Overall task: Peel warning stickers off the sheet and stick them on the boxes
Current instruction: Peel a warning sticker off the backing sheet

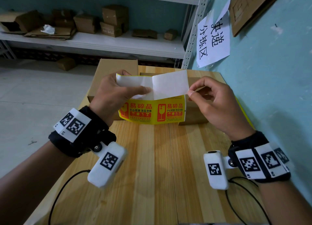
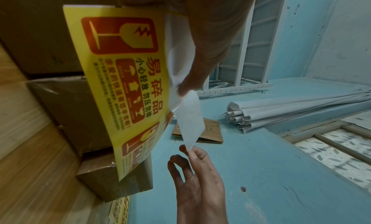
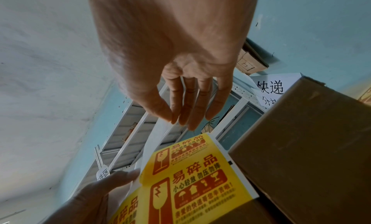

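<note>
I hold a yellow sticker sheet (image 1: 152,111) printed with red fragile-goods warnings in the air above the wooden table (image 1: 160,165). My left hand (image 1: 136,81) grips its upper left part, thumb on the white side. A white flap (image 1: 170,84) stands up from the sheet, and my right hand (image 1: 191,93) pinches its lower right corner between thumb and forefinger. The left wrist view shows the sheet (image 2: 124,84), the flap (image 2: 190,121) and the pinching right hand (image 2: 188,151). Brown cardboard boxes (image 1: 194,113) stand just behind the sheet. The right wrist view shows the sheet (image 3: 200,179) beside a box (image 3: 311,148).
A bigger box (image 1: 116,64) stands at the table's far left edge. More yellow stickers (image 2: 120,211) lie on the table by the blue wall. A white shelf (image 1: 101,44) behind carries several small boxes. A paper sign (image 1: 214,38) hangs on the wall at right.
</note>
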Tool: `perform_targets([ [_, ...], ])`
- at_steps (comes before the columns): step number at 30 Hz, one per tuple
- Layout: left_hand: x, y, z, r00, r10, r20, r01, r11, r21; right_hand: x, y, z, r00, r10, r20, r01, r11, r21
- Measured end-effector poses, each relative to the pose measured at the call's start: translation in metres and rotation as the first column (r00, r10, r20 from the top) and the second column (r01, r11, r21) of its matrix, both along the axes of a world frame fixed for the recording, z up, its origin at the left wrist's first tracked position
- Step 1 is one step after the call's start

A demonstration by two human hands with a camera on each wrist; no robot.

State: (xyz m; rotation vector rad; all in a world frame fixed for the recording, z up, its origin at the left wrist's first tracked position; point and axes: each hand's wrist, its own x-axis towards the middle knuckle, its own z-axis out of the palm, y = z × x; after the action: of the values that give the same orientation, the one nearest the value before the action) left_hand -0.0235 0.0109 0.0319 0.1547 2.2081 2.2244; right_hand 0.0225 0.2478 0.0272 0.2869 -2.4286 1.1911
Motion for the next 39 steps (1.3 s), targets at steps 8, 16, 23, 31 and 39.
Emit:
perform_targets([
  [8, 0.0006, 0.0008, 0.0002, 1.0, -0.002, -0.023, 0.001, 1.0, -0.011, 0.0, 0.0012, 0.0009, 1.0, 0.004, -0.005, -0.004, 1.0, 0.001],
  [16, -0.0009, -0.0015, -0.0011, 1.0, -0.012, -0.023, 0.012, 1.0, -0.009, -0.0023, 0.0037, 0.0002, 1.0, -0.002, -0.029, 0.002, 1.0, -0.008],
  [23, -0.001, -0.0009, -0.002, 0.999, 0.0, -0.032, 0.0, 1.0, -0.002, -0.0026, 0.0036, -0.0004, 1.0, -0.003, -0.028, 0.002, 1.0, -0.017],
  [31, -0.0018, -0.0017, -0.0015, 0.999, -0.006, -0.034, 0.007, 1.0, 0.019, -0.0008, 0.0047, 0.0028, 1.0, -0.005, -0.026, 0.004, 1.0, -0.012],
  [39, -0.002, -0.0022, -0.0009, 1.0, -0.005, -0.024, 0.006, 1.0, 0.019, -0.001, 0.0057, 0.0033, 1.0, -0.006, -0.019, 0.005, 1.0, -0.015],
])
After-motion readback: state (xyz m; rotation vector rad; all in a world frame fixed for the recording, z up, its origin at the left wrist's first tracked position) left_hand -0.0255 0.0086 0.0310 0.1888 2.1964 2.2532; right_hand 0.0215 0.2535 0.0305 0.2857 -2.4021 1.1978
